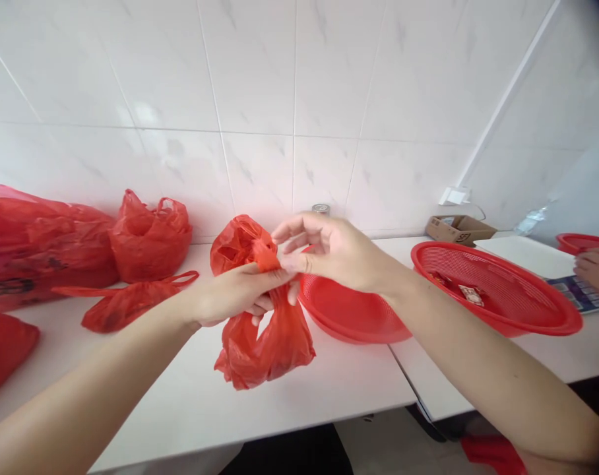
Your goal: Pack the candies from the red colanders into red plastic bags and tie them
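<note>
A red plastic bag [274,353] is gathered at its neck between my hands, above the white table. My left hand [243,290] is closed around the twisted neck, thumb on top. My right hand [324,251] reaches in from the other side, its thumb and fingertips at the neck by the left thumb; the index finger curves above. Below the hands hang the bag's loose handles, and a rounded bulge [237,241] of the bag shows beyond them. What the bag contains is hidden. Behind my right hand sits a red plastic basin [349,316].
At left lie a large red sack [47,244], a full red bag [151,241] and a smaller tied bag [126,307]. A red basket [507,287] holding small packets, a cardboard box [460,229] and another person's hand [596,270] are at right. A can [320,208] stands by the wall.
</note>
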The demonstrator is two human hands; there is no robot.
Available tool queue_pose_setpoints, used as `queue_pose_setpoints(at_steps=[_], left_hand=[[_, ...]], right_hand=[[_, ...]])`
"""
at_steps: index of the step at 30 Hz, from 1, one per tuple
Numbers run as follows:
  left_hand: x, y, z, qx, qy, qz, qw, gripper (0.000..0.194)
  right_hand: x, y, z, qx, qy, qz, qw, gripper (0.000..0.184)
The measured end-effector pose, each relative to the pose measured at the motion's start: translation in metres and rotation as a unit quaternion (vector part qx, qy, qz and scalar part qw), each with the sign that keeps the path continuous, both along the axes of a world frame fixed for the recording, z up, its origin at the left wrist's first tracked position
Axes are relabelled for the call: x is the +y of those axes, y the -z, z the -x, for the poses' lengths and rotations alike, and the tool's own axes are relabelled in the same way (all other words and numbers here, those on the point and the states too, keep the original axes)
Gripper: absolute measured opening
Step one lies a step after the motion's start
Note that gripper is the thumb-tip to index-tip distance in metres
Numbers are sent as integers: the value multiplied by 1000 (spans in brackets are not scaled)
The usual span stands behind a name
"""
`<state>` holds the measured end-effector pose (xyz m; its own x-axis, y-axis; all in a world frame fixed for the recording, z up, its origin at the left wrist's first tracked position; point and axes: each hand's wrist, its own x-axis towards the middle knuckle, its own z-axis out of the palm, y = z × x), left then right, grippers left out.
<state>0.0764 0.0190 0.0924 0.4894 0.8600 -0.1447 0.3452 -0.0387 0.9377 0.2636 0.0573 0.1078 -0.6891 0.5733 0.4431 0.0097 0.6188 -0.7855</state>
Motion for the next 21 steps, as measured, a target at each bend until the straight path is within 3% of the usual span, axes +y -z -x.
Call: queue_pose_setpoints(at_steps=[4, 7, 9, 11, 14, 18, 21], left_hand=[[3, 1, 13, -48, -13, 6, 999, 43], [0, -2, 17, -90, -39, -20, 995, 36], [-5, -7, 17, -101, -36, -33, 994, 37], [-11, -12, 16, -60, -13, -68, 996, 35], [-17, -12, 14, 37, 0, -151, 988, 27], [-11, 8, 16, 132, -16, -252, 959, 29], [-1, 29, 20, 194, -91, -367, 905, 29]], right_hand=[[-5, 24, -3, -14, 9, 31, 999, 10], [-23, 23, -5, 33, 52, -10, 998, 6], [-34, 20, -7, 35, 9, -21, 999, 11], [-35, 20, -6, 45, -33, -16, 998, 9], [-19, 33, 2, 98, 25, 26, 995, 11], [1, 67, 17, 49, 30, 183, 981, 24], [2, 86, 23, 27, 16, 235, 971, 28]])
